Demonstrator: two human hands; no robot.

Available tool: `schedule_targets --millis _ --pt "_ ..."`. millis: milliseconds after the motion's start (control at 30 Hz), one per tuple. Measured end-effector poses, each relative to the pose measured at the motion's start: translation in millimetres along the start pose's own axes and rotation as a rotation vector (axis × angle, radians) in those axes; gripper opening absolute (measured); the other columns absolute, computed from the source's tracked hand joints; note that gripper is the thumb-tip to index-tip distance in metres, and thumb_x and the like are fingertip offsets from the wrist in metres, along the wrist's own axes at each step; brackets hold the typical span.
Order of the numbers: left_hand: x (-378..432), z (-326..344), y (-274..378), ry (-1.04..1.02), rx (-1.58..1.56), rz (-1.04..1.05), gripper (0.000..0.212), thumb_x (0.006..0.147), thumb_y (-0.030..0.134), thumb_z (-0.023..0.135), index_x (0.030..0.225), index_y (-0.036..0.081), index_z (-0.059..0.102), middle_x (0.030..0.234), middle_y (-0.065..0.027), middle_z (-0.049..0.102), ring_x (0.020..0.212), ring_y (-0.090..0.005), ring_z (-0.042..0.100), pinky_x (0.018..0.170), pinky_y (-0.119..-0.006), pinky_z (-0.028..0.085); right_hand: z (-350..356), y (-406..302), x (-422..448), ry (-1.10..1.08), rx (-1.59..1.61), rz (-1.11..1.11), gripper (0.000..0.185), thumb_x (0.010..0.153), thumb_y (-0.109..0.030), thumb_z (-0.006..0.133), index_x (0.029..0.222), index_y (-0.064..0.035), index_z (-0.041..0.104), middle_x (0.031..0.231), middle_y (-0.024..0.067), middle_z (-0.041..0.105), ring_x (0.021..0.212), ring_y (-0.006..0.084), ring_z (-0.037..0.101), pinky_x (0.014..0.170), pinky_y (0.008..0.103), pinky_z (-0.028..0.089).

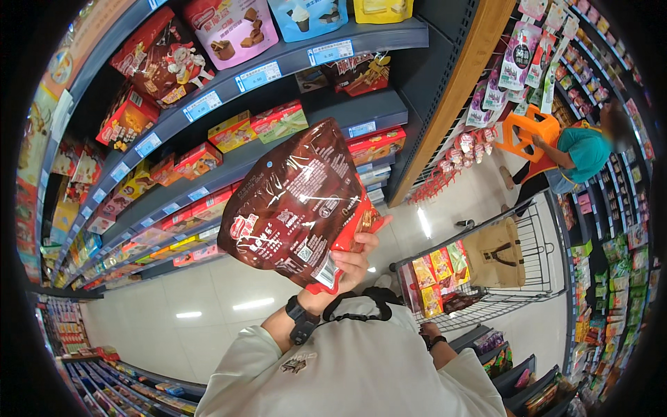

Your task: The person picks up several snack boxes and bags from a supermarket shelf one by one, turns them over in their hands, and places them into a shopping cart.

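My left hand (355, 260) holds up a large dark brown and red snack bag (286, 208) by its lower right edge. The bag's printed back, with a barcode, faces me, and it hides part of the shelves behind. A black device is strapped to my left wrist. Low on the right, my right hand (430, 329) grips the near corner of a wire shopping cart (539, 297); its fingers are small and partly hidden. In the cart lie several yellow, red and green snack boxes (440, 268), a dark glossy packet (461, 302) and a beige tote bag (497, 250).
Dark store shelving (365, 36) with snack pouches, boxes and price tags stands ahead and left. A wooden-edged end panel (448, 104) borders hanging packets (521, 54). Beyond the cart, a person in a teal shirt (583, 154) holds an orange plastic stool (529, 133). More shelves line the right.
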State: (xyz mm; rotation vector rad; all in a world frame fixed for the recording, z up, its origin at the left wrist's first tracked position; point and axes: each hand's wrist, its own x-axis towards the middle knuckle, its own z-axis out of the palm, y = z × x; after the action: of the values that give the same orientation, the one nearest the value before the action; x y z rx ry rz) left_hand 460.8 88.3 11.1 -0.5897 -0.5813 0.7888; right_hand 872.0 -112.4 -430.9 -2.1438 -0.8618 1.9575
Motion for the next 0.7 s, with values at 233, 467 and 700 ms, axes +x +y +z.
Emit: schedule_targets --millis 233,467,700 --pt "6 -2 1 -0.022 -0.049 0.014 0.063 0.092 0.009 0.042 0.145 0.012 0.009 0.091 -0.0094 0.048 0.060 -0.0223 0.061 0.054 -0.029 0.052 -19 -71 -27 0.025 0.345 0.127 0.027 0.088 -0.019 0.049 0.111 -0.0072 0.056 0.096 0.0067 0.063 0.079 0.0206 0.062 0.067 0.0321 0.049" --pt "4 -1 -13 -0.106 -0.018 -0.080 0.061 0.094 0.010 0.039 0.145 0.010 0.006 0.083 -0.0138 0.048 0.050 -0.0242 0.060 0.041 -0.029 0.047 -30 -102 1 0.138 0.229 -0.121 0.023 0.090 -0.016 0.046 0.104 -0.0061 0.061 0.082 0.0042 0.062 0.073 0.0141 0.059 0.059 0.0269 0.045" --pt "9 -10 -2 -0.315 0.091 -0.464 0.065 0.095 0.016 0.040 0.145 0.013 -0.003 0.082 -0.0170 0.049 0.048 -0.0285 0.060 0.039 -0.033 0.050 -43 -138 11 0.131 0.311 -0.183 0.018 0.090 -0.014 0.049 0.102 -0.0068 0.060 0.088 0.0037 0.064 0.074 0.0154 0.062 0.062 0.0279 0.049"
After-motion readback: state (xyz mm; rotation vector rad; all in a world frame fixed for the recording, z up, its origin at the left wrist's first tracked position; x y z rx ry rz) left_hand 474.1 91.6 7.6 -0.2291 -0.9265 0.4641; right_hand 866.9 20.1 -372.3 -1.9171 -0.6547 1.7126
